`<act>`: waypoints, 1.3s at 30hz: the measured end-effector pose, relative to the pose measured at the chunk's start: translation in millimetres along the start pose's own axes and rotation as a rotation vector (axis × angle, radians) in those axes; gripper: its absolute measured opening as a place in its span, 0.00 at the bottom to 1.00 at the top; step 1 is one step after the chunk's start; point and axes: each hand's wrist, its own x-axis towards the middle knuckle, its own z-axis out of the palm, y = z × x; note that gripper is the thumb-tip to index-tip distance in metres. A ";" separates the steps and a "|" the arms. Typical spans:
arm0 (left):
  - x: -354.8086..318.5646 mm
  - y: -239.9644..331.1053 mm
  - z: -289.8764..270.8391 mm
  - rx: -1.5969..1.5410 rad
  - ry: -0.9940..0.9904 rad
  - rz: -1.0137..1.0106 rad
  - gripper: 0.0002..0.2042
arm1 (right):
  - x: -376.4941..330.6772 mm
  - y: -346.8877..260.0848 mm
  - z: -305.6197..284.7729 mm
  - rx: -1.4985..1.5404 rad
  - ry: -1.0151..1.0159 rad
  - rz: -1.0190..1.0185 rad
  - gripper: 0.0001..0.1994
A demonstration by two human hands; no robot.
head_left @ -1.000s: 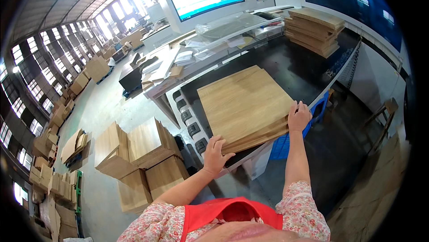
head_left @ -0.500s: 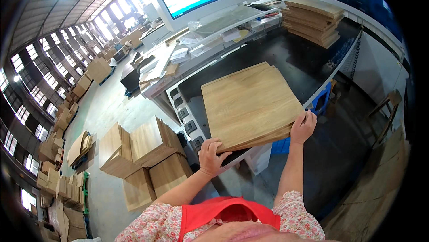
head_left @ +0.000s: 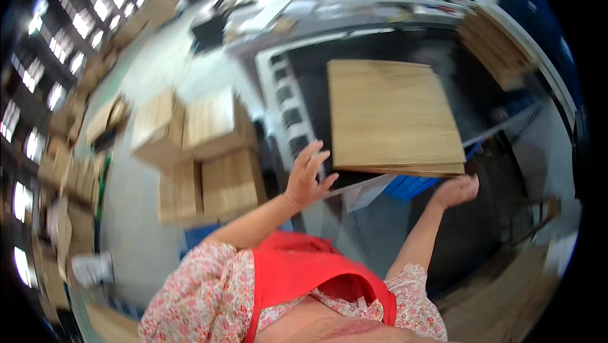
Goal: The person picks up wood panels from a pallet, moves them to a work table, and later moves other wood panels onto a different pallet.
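Observation:
A stack of thin, square wood-grain boards (head_left: pixel 396 115) lies on the black tabletop (head_left: pixel 310 83) in front of me, its lower layers slightly fanned at the near edge. Just left of the stack's near left corner is my left hand (head_left: pixel 307 178), open with fingers spread and nothing in it. My right hand (head_left: pixel 457 192) is just below the near right corner. Its fingers look curled but are smeared by motion, so whether they touch the boards cannot be told.
Another pile of boards (head_left: pixel 497 49) stands at the table's far right. Tall board stacks (head_left: pixel 212 124) stand on the floor at left. Papers (head_left: pixel 269 14) cover a desk beyond the table. Under the table's near edge is a blue plastic crate (head_left: pixel 410 187).
My left hand has let go of the stack's near left corner and spread its fingers. My right hand has shifted off the right corner. The view has turned and tilted down.

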 end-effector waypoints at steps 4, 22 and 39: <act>-71.9 -36.4 -62.3 0.214 0.169 -0.242 0.23 | -82.6 77.9 -68.7 -0.420 -0.435 0.253 0.18; -480.6 -253.9 -190.4 0.470 0.135 -1.691 0.32 | -447.2 -80.2 -150.2 -0.338 -2.426 0.585 0.30; -589.0 -436.0 -147.2 -0.195 1.043 -2.067 0.32 | -737.7 -208.1 19.1 -0.102 -2.214 0.471 0.15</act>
